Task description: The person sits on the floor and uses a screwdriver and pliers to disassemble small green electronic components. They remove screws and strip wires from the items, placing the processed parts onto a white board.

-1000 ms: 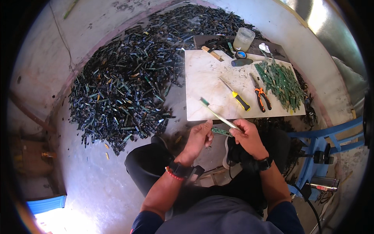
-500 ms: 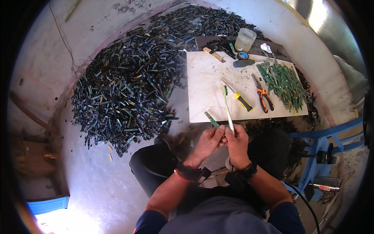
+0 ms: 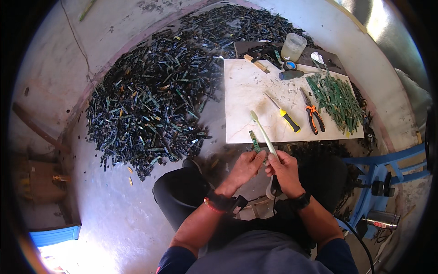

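Observation:
Between the thumb and fingers of my left hand (image 3: 247, 168) is a narrow green circuit board strip (image 3: 254, 141), its free end pointing up and away from me. My right hand (image 3: 284, 171) grips a pale toothbrush (image 3: 263, 131) by its handle, the head angled up to the left over the near edge of the white board (image 3: 237, 114). The two hands are close together above my lap. Beyond them on the board lie a yellow-and-black screwdriver (image 3: 284, 113) and orange-and-black pliers (image 3: 313, 112). A stack of green circuit board strips (image 3: 337, 102) rests at the board's right side.
A big heap of dark strips (image 3: 150, 100) covers the floor ahead and left. At the board's far side are a cloudy plastic cup (image 3: 293, 47), a roll of tape (image 3: 289, 65) and a dark-handled screwdriver (image 3: 291, 74). A blue chair (image 3: 376, 171) and a metal flask (image 3: 382, 219) are at right.
The toothbrush has turned, its head swinging left with the bristles no longer facing up. My right hand has shifted slightly right, and the strip in my left hand stands more upright.

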A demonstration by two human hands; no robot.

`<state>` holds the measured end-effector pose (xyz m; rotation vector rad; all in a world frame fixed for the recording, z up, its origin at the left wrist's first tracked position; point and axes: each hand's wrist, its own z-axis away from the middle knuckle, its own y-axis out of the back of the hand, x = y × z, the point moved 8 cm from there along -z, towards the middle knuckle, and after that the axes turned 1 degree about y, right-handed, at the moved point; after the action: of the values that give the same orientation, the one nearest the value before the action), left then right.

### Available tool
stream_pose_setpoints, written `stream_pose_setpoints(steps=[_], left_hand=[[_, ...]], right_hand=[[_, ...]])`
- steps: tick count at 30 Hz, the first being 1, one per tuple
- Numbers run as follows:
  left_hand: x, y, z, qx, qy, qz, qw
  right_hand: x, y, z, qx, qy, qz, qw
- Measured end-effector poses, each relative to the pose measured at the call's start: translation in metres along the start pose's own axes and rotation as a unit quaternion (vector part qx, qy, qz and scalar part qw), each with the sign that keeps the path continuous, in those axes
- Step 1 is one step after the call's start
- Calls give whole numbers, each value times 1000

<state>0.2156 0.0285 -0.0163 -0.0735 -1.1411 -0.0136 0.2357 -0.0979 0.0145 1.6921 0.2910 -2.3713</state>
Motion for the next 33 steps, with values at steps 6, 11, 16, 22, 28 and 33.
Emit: stream_pose_setpoints(steps=[6,11,16,22,28,33], left_hand=[[0,1,0,-9,19,18,1000],[-4,8,-1,1,18,53,998],[-2,13,2,0,14,75,997],[-3,14,2,-4,26,91,996],[1,18,4,13,10,82,996],[1,18,4,13,10,93,996]], right_hand=[[-40,15,7,37,174,156,972],[-40,38,5,-27,117,122,985],[-44,56,6,-34,117,196,973],[-46,41,-2,-60,143,249,956],[-57,40,-17,15,181,230,956],[-47,41,-18,-3,175,257,950]])
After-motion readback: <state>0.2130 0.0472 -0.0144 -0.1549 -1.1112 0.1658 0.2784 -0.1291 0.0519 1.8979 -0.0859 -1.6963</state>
